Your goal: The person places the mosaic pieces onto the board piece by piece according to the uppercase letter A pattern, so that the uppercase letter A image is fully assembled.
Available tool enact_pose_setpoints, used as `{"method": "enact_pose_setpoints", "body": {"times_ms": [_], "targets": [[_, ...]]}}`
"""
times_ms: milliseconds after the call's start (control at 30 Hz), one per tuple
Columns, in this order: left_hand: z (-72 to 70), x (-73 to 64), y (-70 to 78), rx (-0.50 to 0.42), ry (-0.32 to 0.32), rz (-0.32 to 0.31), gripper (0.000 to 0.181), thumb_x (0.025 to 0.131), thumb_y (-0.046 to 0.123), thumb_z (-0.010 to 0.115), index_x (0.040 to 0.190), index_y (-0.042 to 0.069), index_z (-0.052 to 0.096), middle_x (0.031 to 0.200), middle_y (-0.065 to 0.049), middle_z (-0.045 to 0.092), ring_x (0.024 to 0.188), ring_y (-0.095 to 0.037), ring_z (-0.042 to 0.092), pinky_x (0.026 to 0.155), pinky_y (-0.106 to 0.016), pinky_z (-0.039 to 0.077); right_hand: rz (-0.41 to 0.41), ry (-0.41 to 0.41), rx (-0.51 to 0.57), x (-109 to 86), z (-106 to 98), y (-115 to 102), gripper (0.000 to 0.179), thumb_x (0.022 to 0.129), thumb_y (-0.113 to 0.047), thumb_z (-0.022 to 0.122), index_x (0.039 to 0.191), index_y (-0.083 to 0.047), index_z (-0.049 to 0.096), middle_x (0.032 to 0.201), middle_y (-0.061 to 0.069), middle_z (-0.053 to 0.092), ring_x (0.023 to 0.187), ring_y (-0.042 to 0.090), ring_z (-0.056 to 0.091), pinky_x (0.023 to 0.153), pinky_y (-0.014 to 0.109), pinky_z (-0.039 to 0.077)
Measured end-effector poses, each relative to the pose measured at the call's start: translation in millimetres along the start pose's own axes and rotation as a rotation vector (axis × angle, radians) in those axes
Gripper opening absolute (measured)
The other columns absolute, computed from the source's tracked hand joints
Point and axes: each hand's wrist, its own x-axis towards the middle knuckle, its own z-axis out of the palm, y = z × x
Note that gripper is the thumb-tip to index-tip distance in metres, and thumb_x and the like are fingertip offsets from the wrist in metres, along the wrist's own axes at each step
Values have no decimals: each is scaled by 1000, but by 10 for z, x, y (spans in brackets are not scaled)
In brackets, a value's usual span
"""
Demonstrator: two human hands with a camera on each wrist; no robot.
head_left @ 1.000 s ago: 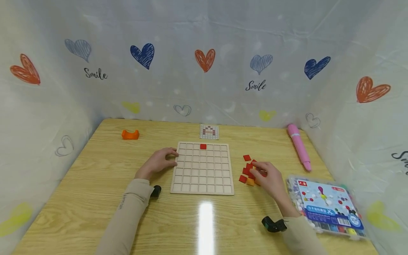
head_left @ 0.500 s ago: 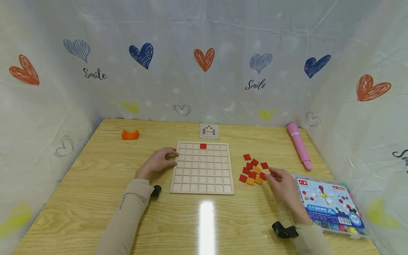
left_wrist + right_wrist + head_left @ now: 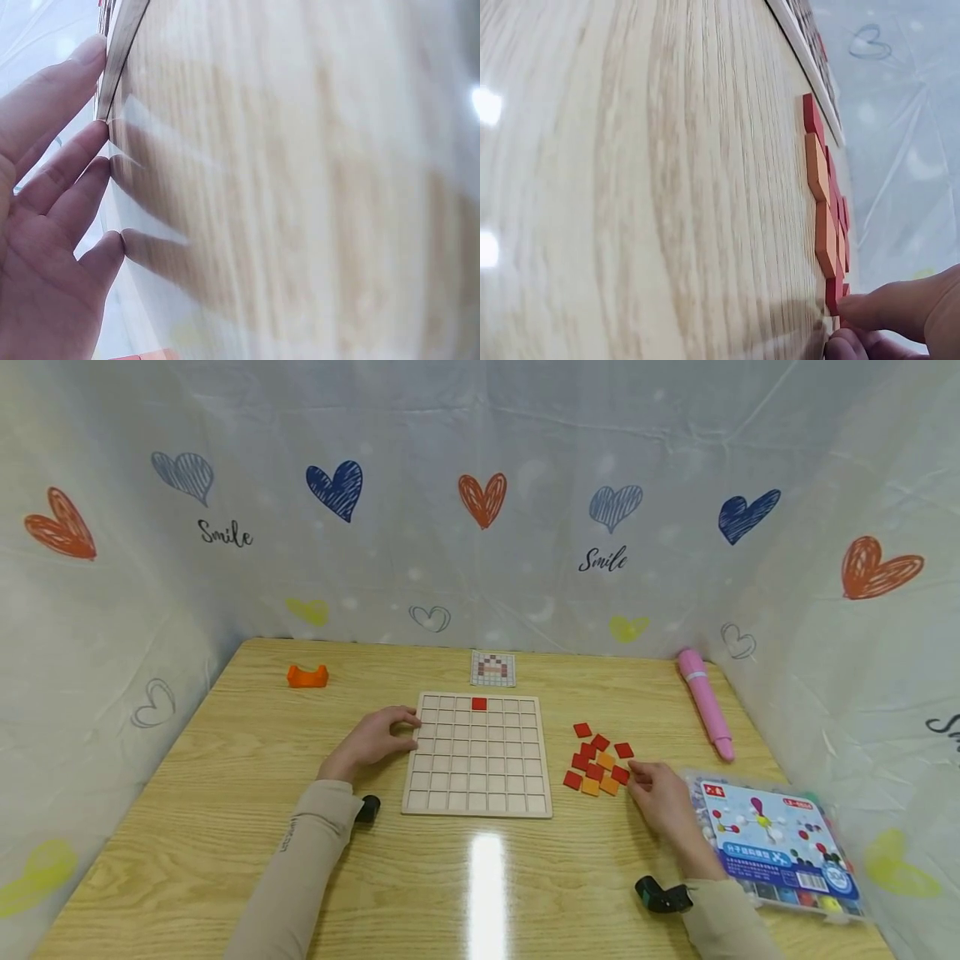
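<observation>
The pale wooden grid board (image 3: 459,764) lies mid-table, with one red tile (image 3: 478,703) in its top row. My left hand (image 3: 371,742) touches its left edge. In the left wrist view, that hand's thumb and a fingertip meet the board's side (image 3: 124,56), the other fingers slightly spread. Right of the board is a loose cluster of red tiles (image 3: 580,762) and orange tiles (image 3: 590,786). My right hand (image 3: 663,797) rests at the cluster's right side, fingertips right at a red tile (image 3: 620,774). In the right wrist view its thumb (image 3: 885,307) overlaps that end of the cluster.
A small pattern card (image 3: 492,669) lies behind the board. An orange tape-holder-shaped piece (image 3: 307,677) sits back left. A pink pen-shaped object (image 3: 705,703) lies back right. A clear case with a molecule-model label (image 3: 776,835) stands beside my right forearm.
My right hand has drawn back rightward from over the tiles, which are now more spread out, one red tile lying apart at the right. My left hand has stayed at the board.
</observation>
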Motion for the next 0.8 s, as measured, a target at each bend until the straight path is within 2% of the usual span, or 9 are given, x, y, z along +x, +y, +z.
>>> {"method": "enact_pose_setpoints", "body": {"times_ms": [300, 433, 800], "targets": [[2, 2, -13, 30, 2, 26, 34, 88, 12, 73, 120, 3, 67, 145, -19, 48, 139, -40, 34, 115, -54, 25, 4, -24, 4, 18, 7, 47, 36, 92, -4, 62, 125, 9, 60, 115, 29, 59, 103, 39, 58, 88, 53, 50], [1, 4, -15, 21, -3, 13, 35, 88, 13, 74, 121, 3, 66, 145, -17, 47, 140, -38, 34, 116, -53, 25, -10, -22, -6, 30, 12, 70, 33, 91, -5, 64, 122, 8, 63, 114, 28, 60, 102, 38, 59, 87, 53, 50], [-3, -4, -20, 20, -2, 29, 34, 88, 12, 73, 120, 3, 66, 145, -18, 48, 140, -39, 34, 116, -53, 25, 20, -26, -27, 33, 19, 67, 32, 90, -6, 66, 117, 11, 64, 102, 23, 61, 94, 34, 58, 81, 49, 51]]}}
